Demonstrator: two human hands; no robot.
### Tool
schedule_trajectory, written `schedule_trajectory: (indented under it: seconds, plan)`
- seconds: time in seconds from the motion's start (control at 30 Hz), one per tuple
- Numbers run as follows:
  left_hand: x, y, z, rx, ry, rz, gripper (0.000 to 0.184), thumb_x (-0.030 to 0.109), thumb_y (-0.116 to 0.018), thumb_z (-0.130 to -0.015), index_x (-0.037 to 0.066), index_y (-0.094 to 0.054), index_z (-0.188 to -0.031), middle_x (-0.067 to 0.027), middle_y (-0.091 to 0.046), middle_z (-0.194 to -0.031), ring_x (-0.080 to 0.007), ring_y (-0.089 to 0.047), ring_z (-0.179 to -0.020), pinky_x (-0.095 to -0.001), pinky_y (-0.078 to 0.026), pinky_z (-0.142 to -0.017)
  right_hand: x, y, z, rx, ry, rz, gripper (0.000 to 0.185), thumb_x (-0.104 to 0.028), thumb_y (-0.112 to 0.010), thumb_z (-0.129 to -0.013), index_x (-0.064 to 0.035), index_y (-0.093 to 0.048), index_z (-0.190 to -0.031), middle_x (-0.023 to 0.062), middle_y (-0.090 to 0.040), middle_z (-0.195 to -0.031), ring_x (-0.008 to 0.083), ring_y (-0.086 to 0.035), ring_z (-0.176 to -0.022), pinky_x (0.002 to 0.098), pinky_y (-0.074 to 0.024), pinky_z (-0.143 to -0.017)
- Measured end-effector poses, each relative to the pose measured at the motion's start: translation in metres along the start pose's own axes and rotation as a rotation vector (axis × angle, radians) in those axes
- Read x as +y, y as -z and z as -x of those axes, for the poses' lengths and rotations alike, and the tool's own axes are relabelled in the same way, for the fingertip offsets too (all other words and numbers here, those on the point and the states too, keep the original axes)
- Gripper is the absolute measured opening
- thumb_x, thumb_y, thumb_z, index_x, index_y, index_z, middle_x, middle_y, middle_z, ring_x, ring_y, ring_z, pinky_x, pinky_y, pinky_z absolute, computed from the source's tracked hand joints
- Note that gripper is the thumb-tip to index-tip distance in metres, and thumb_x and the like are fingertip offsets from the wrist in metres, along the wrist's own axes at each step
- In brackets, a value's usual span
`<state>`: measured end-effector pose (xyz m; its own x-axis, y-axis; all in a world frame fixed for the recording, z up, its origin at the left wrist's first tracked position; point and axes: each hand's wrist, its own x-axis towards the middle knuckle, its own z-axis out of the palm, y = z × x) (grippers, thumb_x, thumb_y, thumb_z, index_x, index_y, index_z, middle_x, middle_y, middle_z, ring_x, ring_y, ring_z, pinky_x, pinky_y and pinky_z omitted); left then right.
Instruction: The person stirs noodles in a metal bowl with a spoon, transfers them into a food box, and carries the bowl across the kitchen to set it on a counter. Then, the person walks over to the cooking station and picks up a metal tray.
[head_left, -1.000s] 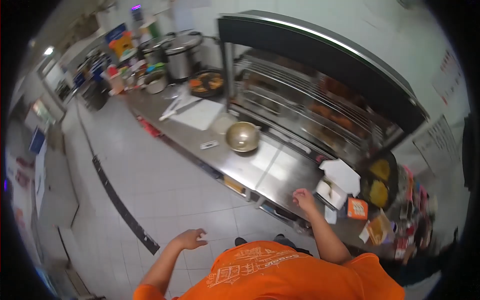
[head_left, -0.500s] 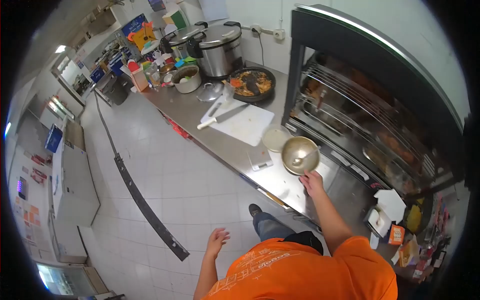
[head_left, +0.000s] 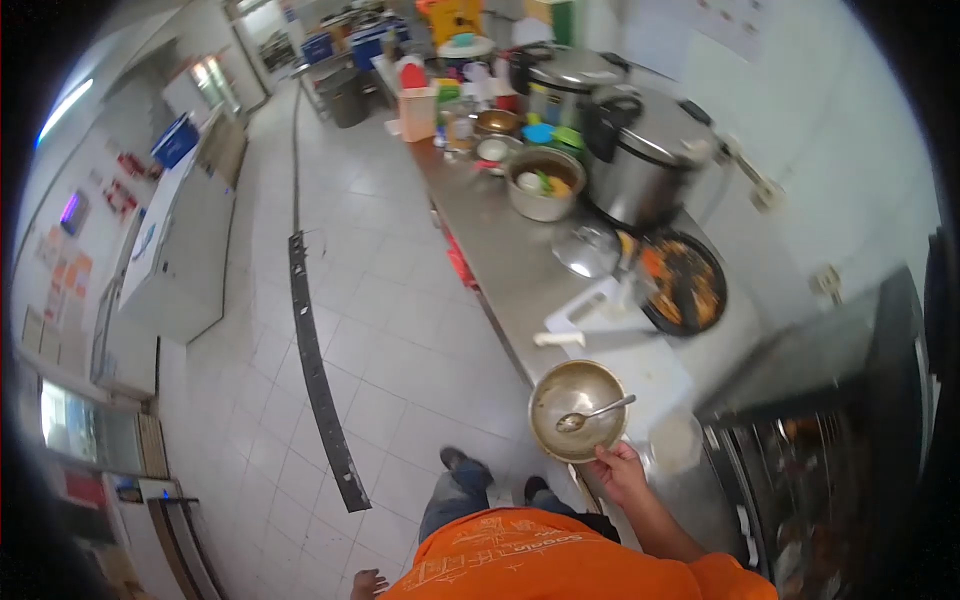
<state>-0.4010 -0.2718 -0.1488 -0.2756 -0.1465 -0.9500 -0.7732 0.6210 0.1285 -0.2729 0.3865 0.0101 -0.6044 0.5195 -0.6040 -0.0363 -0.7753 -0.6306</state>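
Note:
A round metal bowl (head_left: 563, 408) with a spoon (head_left: 597, 411) lying in it is held at its lower right rim by my right hand (head_left: 622, 474), over the counter's front edge. My left hand (head_left: 370, 583) hangs low at the bottom of the view, partly cut off, with its fingers apart and nothing in them. Just beyond the bowl lie a white cutting board (head_left: 655, 375) and a knife with a white handle (head_left: 559, 340). A pale round lid (head_left: 676, 443) is to the right of the bowl.
On the steel counter (head_left: 487, 233) are a black pan of food (head_left: 708, 262), a glass lid (head_left: 586, 249), a pot (head_left: 545, 205) and large cookers (head_left: 655, 160). A glass-fronted warmer (head_left: 800, 430) stands at right. A black strip (head_left: 322, 390) crosses the tiled floor at left.
The view has turned left along the counter. My right hand has taken hold of the bowl and lifted it away from its place, with the spoon inside. My left hand has dropped lower.

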Motion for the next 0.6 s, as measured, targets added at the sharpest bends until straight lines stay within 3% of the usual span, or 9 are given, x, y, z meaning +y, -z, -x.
schedule_trajectory:
  seconds: [0.17,0.23,0.33,0.37,0.47,0.53,0.6]
  plan:
    - [0.062,-0.014,-0.084,-0.154,0.03,0.048,0.042,0.03,-0.062,-0.089,0.006,-0.058,-0.124,-0.0101,-0.069,-0.102,-0.0227,-0.065,-0.087,-0.044,-0.052,-0.076,-0.004,-0.146,-0.124,-0.112,-0.078,0.039,0.008,-0.003,-0.062,-0.091,-0.0039,-0.058,-0.097,0.0097,-0.066,-0.099,0.0198,-0.066,-0.089,0.0351,-0.0566,-0.084]
    - [0.128,-0.009,-0.125,-0.146,-0.213,0.058,0.038,0.028,-0.061,-0.091,0.006,-0.057,-0.122,-0.0096,-0.068,-0.105,-0.0226,-0.064,-0.089,-0.0424,-0.052,-0.076,-0.004,-0.205,-0.169,-0.143,-0.057,0.041,0.008,-0.002,-0.062,-0.092,-0.0037,-0.058,-0.099,0.0091,-0.067,-0.096,0.0183,-0.067,-0.087,0.0343,-0.0579,-0.083]
    - [0.234,0.015,-0.141,-0.072,-0.103,0.335,0.035,0.027,-0.062,-0.09,0.005,-0.059,-0.116,-0.0092,-0.067,-0.105,-0.0225,-0.064,-0.087,-0.0417,-0.052,-0.075,0.005,-0.268,-0.236,-0.118,-0.074,0.042,0.012,-0.004,-0.064,-0.09,-0.0033,-0.055,-0.098,0.0068,-0.062,-0.089,0.0188,-0.064,-0.087,0.036,-0.0552,-0.082]
    - [0.326,0.035,-0.048,0.04,-0.193,0.079,0.032,0.03,-0.062,-0.09,0.005,-0.061,-0.111,-0.009,-0.067,-0.103,-0.023,-0.065,-0.088,-0.0425,-0.052,-0.075,0.006,-0.287,-0.255,-0.157,-0.076,0.036,0.014,-0.004,-0.064,-0.09,-0.0039,-0.055,-0.1,0.0073,-0.062,-0.092,0.019,-0.063,-0.086,0.0372,-0.0552,-0.083]
    - [0.41,0.08,-0.132,-0.125,-0.156,0.079,0.035,0.032,-0.064,-0.089,0.006,-0.06,-0.112,-0.0087,-0.068,-0.102,-0.0235,-0.066,-0.085,-0.0417,-0.053,-0.074,0.0,-0.359,-0.288,-0.115,-0.101,0.074,0.01,-0.002,-0.063,-0.09,-0.0062,-0.055,-0.095,0.0077,-0.064,-0.097,0.0194,-0.066,-0.09,0.033,-0.0583,-0.082]
    - [0.492,0.111,-0.169,0.05,-0.448,-0.283,0.04,0.035,-0.066,-0.087,0.005,-0.06,-0.112,-0.0079,-0.069,-0.097,-0.0232,-0.068,-0.081,-0.0387,-0.053,-0.071,0.003,-0.389,-0.321,-0.134,-0.097,0.101,0.01,-0.003,-0.064,-0.09,-0.0063,-0.055,-0.095,0.0074,-0.064,-0.098,0.0188,-0.066,-0.091,0.0326,-0.0587,-0.081]
    - [0.577,0.14,-0.185,0.093,-0.649,-0.036,0.036,0.031,-0.066,-0.087,0.004,-0.061,-0.109,-0.0083,-0.07,-0.093,-0.0223,-0.069,-0.077,-0.0358,-0.053,-0.068,0.005,-0.415,-0.353,-0.131,-0.094,0.11,0.011,-0.003,-0.064,-0.09,-0.0064,-0.055,-0.095,0.0072,-0.063,-0.098,0.0183,-0.065,-0.092,0.0321,-0.0591,-0.08]
